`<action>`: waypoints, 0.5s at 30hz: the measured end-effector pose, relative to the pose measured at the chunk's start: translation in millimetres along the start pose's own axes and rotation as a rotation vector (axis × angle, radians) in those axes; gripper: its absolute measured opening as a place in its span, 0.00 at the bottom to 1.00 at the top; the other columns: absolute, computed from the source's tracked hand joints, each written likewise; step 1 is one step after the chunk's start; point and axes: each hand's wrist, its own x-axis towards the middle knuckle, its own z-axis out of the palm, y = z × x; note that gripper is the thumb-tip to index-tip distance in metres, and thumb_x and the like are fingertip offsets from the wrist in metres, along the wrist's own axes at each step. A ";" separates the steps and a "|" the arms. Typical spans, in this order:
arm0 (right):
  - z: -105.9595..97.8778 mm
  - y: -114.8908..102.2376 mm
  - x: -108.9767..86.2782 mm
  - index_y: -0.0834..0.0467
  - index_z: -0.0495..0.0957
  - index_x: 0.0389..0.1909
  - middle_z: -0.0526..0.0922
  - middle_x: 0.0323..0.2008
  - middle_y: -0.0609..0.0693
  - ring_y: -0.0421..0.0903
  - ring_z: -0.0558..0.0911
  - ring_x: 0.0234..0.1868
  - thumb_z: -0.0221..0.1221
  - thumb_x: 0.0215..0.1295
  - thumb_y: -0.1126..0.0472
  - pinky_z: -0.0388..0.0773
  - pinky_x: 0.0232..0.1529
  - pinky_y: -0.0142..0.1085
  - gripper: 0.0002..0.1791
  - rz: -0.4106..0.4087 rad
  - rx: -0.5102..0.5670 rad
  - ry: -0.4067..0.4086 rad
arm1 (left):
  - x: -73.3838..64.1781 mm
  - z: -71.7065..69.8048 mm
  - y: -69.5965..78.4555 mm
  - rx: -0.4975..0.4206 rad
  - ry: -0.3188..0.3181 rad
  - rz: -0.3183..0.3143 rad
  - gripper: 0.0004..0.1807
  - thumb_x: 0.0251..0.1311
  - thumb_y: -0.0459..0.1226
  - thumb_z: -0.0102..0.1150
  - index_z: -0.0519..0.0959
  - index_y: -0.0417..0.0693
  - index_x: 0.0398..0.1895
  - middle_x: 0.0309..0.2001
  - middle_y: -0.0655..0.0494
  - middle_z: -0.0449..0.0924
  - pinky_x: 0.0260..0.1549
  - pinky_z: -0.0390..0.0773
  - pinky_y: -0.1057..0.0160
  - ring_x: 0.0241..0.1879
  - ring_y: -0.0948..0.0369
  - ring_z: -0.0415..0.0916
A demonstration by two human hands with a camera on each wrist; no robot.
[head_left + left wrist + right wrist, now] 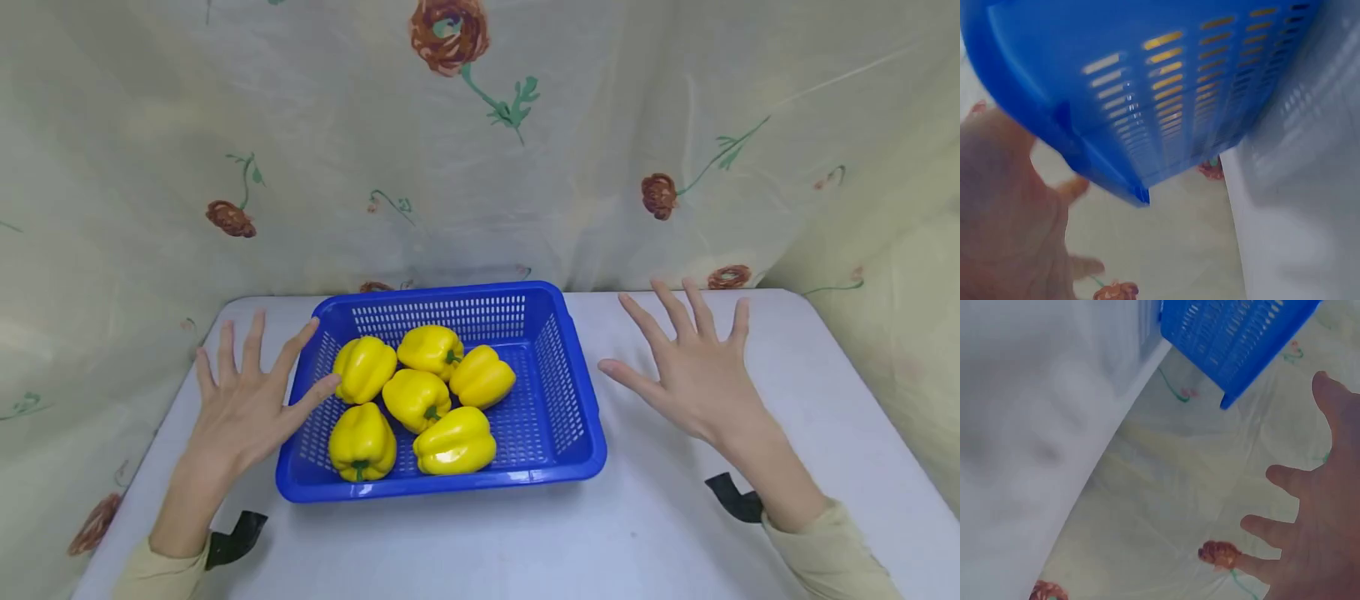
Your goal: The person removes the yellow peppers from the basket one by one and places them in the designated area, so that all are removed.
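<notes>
Blue basket point(450, 482) w/ 6 yellow peppers point(416, 398) on white table point(465, 550), btwn my hands. My L hand point(243, 408): fingers spread apart, at basket's L rim; can't tell if touching. My R hand point(697, 379): fingers apart, off basket's R side. Floral cloth point(300, 142) behind tbl.

I see soft, even light in the head view, glare on the peppers point(414, 397), faint shadow below the basket point(442, 486); both wrist views look dimmer, blurrier.

pale floral curtain point(570, 183), white table point(480, 542)
</notes>
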 end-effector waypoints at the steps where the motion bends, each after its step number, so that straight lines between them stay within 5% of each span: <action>1: 0.4 -2.9 0.9 0.40 0.54 0.87 0.52 0.87 0.63 0.71 0.43 0.88 0.53 0.69 0.21 0.28 0.74 0.87 0.52 -0.007 -0.005 -0.001 | 1.3 0.5 1.4 -0.006 0.009 -0.024 0.49 0.72 0.75 0.40 0.52 0.64 0.89 0.87 0.26 0.36 0.72 0.32 0.11 0.82 0.18 0.30; 7: 1.9 -26.3 8.1 0.42 0.58 0.86 0.57 0.86 0.62 0.72 0.50 0.86 0.59 0.68 0.25 0.36 0.76 0.86 0.51 -0.090 -0.021 0.005 | 9.8 1.5 12.3 -0.148 0.025 -0.127 0.48 0.77 0.69 0.39 0.52 0.52 0.88 0.84 0.22 0.43 0.68 0.54 0.10 0.76 0.14 0.51; 15: 7.4 -57.2 19.5 0.45 0.62 0.85 0.61 0.85 0.59 0.67 0.57 0.85 0.60 0.69 0.27 0.48 0.82 0.77 0.49 -0.224 -0.011 0.021 | 17.7 9.7 25.9 -0.273 0.022 -0.129 0.41 0.83 0.57 0.44 0.52 0.46 0.88 0.81 0.22 0.52 0.60 0.71 0.16 0.71 0.20 0.65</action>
